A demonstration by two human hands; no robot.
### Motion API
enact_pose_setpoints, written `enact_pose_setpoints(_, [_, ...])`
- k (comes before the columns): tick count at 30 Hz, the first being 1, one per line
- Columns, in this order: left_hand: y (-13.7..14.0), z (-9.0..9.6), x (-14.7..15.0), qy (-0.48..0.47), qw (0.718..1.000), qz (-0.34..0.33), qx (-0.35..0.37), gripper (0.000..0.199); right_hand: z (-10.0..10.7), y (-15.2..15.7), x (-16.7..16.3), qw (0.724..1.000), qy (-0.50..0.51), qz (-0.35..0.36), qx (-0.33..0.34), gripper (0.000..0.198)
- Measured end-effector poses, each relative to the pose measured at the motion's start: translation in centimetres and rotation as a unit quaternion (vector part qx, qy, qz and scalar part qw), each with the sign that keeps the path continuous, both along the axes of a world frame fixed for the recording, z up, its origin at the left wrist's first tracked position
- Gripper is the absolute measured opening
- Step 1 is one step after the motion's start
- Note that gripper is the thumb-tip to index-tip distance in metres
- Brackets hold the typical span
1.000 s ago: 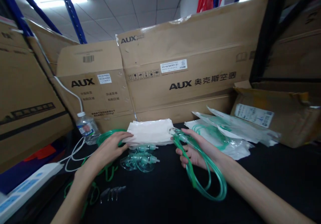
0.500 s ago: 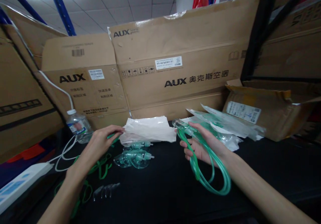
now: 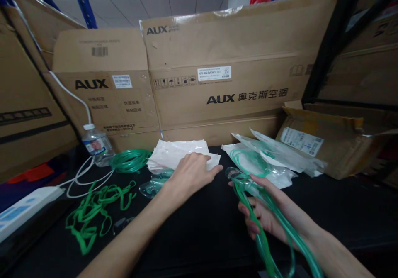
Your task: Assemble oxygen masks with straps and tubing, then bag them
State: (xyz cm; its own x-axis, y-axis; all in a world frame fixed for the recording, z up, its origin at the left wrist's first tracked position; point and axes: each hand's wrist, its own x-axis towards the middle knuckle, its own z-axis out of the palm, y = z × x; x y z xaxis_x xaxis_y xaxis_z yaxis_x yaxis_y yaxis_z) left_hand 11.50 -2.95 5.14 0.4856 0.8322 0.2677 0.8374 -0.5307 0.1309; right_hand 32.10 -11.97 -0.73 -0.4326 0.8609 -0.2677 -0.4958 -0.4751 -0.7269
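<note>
My right hand [image 3: 264, 211] is closed around an oxygen mask set: a bundle of looped translucent green tubing [image 3: 298, 240] with a clear plastic piece at its top. My left hand [image 3: 192, 172] lies over the right part of a stack of white pouches [image 3: 177, 149], thumb and index finger apart, with no object visible between them. Under and beside my left wrist are translucent green masks [image 3: 152, 186], partly hidden by my arm. Left of the stack lies a coil of green tubing [image 3: 130, 160]. Green elastic straps [image 3: 93, 211] lie tangled nearer to me.
Filled clear-and-white packets [image 3: 264, 157] lie at the back right by an open cardboard box [image 3: 323, 145]. At left stand a plastic bottle [image 3: 98, 145] and a white power strip [image 3: 29, 211] with its cord. Cardboard panels [image 3: 224, 116] wall the back of the black table.
My left hand has moved right, from the stack's left edge onto its right part, uncovering the tubing coil. My right hand has come lower and nearer with the tubing.
</note>
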Motion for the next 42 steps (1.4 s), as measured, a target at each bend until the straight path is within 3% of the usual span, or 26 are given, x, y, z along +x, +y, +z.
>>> enact_pose_setpoints(2, [0.4,-0.2,1.9,0.043,0.999,-0.002,-0.024,0.049,-0.5,0.0,-0.4,1.0,-0.001,-0.002,0.001,0.053])
enact_pose_setpoints(5, [1.0,-0.4,2.5,0.095,0.994,0.001,-0.053,0.039,-1.2,-0.4,-0.5,1.0,0.007,0.001,0.004,0.053])
enact_pose_setpoints(9, [1.7,-0.6,0.9,0.119,0.99,-0.004,-0.081,0.037,-1.4,-0.9,-0.3,1.0,0.007,-0.005,-0.004,0.054])
enact_pose_setpoints(14, [2.7,-0.6,-1.2,0.115,0.987,-0.018,-0.108,0.049,-1.4,-0.7,-0.3,1.0,0.015,-0.01,-0.007,0.055])
enact_pose_setpoints(23, [1.6,0.0,-1.8,0.118,0.988,-0.009,-0.1,0.063,-1.9,-1.0,-0.2,1.0,0.026,-0.002,0.001,0.054])
enact_pose_setpoints(32, [2.1,-0.2,-2.2,0.117,0.989,-0.033,-0.085,0.062,-2.3,-0.8,-0.2,0.999,0.023,0.012,0.018,0.052])
enact_pose_setpoints(37, [2.0,-0.5,-2.0,0.105,0.993,-0.038,-0.028,0.037,-2.2,-0.9,-0.3,0.999,0.03,0.011,0.02,0.05])
enact_pose_setpoints(42, [1.9,-0.3,-2.6,0.08,0.994,-0.068,0.002,0.03,-1.9,-0.9,-0.3,0.999,0.024,0.007,0.019,0.053])
